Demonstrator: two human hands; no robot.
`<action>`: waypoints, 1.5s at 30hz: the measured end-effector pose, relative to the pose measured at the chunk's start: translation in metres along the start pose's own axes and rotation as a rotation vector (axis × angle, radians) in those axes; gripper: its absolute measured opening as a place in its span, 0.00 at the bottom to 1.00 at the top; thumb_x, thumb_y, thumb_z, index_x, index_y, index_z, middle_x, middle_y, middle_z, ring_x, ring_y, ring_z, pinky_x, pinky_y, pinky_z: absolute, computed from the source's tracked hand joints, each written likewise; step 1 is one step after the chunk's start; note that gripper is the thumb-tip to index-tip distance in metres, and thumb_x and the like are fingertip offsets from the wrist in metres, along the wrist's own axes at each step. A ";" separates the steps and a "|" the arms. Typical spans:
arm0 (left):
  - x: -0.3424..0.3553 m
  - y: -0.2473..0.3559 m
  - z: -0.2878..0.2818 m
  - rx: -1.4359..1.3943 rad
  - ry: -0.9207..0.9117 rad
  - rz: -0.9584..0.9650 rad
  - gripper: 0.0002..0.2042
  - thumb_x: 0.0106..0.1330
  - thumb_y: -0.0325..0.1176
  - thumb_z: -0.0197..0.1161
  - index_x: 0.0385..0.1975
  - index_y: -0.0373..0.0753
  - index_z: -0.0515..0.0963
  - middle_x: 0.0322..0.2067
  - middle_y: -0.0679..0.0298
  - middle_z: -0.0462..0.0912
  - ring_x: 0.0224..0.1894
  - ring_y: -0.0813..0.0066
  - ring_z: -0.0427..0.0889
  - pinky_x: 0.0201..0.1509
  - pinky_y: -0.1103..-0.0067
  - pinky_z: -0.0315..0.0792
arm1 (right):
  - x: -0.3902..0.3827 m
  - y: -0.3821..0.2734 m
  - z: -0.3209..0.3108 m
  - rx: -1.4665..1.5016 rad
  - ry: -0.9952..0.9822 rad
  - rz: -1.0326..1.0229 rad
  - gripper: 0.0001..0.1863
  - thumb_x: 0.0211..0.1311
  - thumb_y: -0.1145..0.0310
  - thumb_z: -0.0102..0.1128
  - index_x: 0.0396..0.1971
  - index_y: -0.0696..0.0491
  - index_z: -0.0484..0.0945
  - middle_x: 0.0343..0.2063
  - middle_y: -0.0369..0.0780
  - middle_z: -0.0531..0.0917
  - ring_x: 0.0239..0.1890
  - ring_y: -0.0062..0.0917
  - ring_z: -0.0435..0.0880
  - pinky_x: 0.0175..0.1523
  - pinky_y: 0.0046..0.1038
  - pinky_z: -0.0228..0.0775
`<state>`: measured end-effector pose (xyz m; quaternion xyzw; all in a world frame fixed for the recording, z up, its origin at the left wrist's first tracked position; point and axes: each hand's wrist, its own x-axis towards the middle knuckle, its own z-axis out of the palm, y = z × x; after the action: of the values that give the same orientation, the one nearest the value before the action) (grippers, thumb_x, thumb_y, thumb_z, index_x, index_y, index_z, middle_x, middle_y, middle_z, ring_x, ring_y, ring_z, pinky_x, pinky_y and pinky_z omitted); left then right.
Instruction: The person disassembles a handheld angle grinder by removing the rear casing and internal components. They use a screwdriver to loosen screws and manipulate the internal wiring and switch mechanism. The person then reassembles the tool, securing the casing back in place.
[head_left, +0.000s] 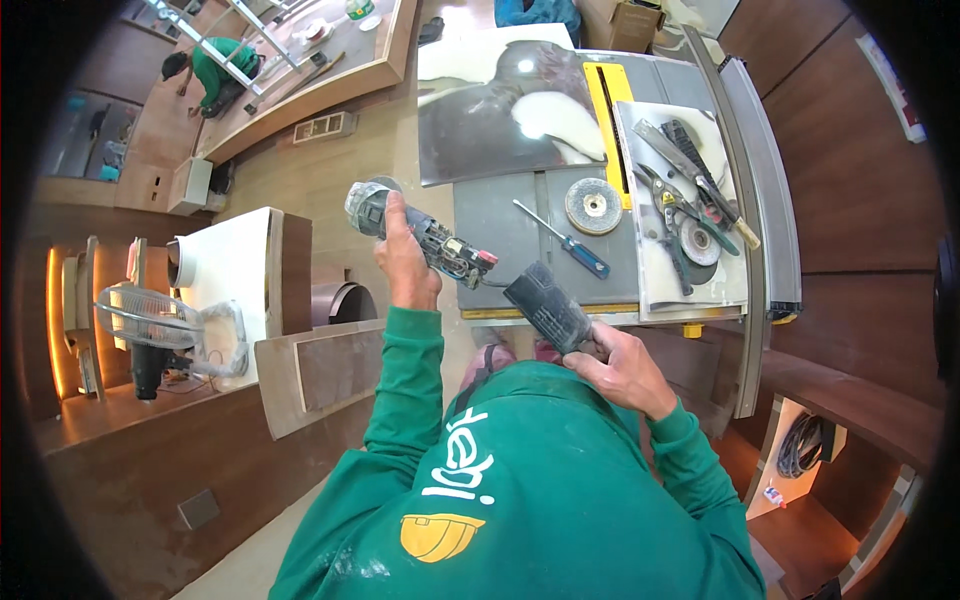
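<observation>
My left hand (410,265) is closed around the body of a dusty angle grinder (432,238); its rear end is bare, showing wires and inner parts. In my right hand (630,370) is the grinder's black rear housing (547,303), taken off and held apart from the body. A dark cord seems to run between the two parts. On the grey saw table (500,225) beyond my hands lie a blue-handled screwdriver (570,242) and a round abrasive disc (593,206).
Green-handled cutters (690,212), a wooden-handled blade (742,228) and another disc (699,243) lie on a board at right. A glossy dark sheet (490,135) covers the table's far part. A fan (150,320) stands left. Another person (215,75) crouches by a ladder (232,70).
</observation>
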<state>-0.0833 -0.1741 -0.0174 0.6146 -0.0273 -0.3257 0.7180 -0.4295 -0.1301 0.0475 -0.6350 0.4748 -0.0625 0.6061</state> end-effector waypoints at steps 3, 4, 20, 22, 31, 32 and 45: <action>-0.005 0.005 -0.002 -0.035 -0.002 0.011 0.20 0.74 0.50 0.72 0.46 0.38 0.80 0.33 0.66 0.81 0.29 0.72 0.85 0.32 0.69 0.84 | 0.002 -0.013 0.006 -0.043 0.024 -0.075 0.24 0.65 0.59 0.72 0.53 0.60 0.82 0.41 0.55 0.89 0.44 0.45 0.90 0.53 0.41 0.80; -0.004 0.007 -0.004 -0.030 0.011 0.019 0.20 0.74 0.50 0.72 0.46 0.37 0.80 0.33 0.66 0.81 0.30 0.72 0.85 0.32 0.69 0.84 | 0.004 -0.010 0.012 -0.001 0.050 -0.098 0.23 0.64 0.60 0.73 0.53 0.60 0.82 0.41 0.55 0.89 0.44 0.46 0.90 0.52 0.41 0.80; 0.039 0.022 -0.056 -0.120 0.146 0.025 0.26 0.72 0.52 0.72 0.48 0.30 0.79 0.39 0.61 0.83 0.35 0.68 0.87 0.37 0.66 0.86 | 0.037 -0.045 0.033 0.054 0.269 -0.497 0.27 0.61 0.62 0.72 0.57 0.60 0.80 0.31 0.54 0.87 0.35 0.53 0.89 0.42 0.43 0.81; 0.043 0.025 -0.062 -0.166 0.149 0.035 0.26 0.72 0.52 0.72 0.48 0.31 0.79 0.39 0.61 0.83 0.35 0.68 0.87 0.38 0.66 0.86 | 0.036 -0.058 0.024 0.002 0.170 -0.450 0.27 0.63 0.63 0.71 0.58 0.62 0.80 0.32 0.51 0.87 0.34 0.42 0.88 0.43 0.39 0.80; 0.027 0.059 -0.052 -0.263 0.059 0.087 0.20 0.75 0.51 0.70 0.48 0.39 0.79 0.34 0.68 0.79 0.31 0.73 0.83 0.34 0.69 0.82 | 0.065 -0.053 0.013 0.225 -0.332 -0.095 0.23 0.76 0.50 0.65 0.43 0.59 0.83 0.26 0.34 0.80 0.24 0.17 0.79 0.29 0.25 0.72; 0.028 0.060 -0.050 -0.286 0.035 0.106 0.20 0.75 0.52 0.69 0.48 0.39 0.78 0.34 0.68 0.78 0.30 0.73 0.83 0.33 0.70 0.81 | 0.068 -0.049 0.015 0.271 -0.344 -0.075 0.23 0.75 0.50 0.65 0.42 0.59 0.83 0.26 0.34 0.81 0.24 0.17 0.79 0.29 0.25 0.72; 0.015 0.087 -0.030 -0.266 -0.091 0.222 0.21 0.74 0.54 0.67 0.44 0.42 0.74 0.29 0.69 0.75 0.27 0.74 0.81 0.30 0.73 0.78 | 0.078 -0.061 0.011 0.160 -0.264 -0.113 0.17 0.70 0.58 0.70 0.38 0.59 0.83 0.29 0.38 0.87 0.27 0.19 0.85 0.32 0.24 0.79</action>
<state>-0.0207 -0.1530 0.0479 0.4921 -0.0839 -0.2726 0.8225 -0.3481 -0.1868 0.0564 -0.6131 0.3481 -0.0504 0.7074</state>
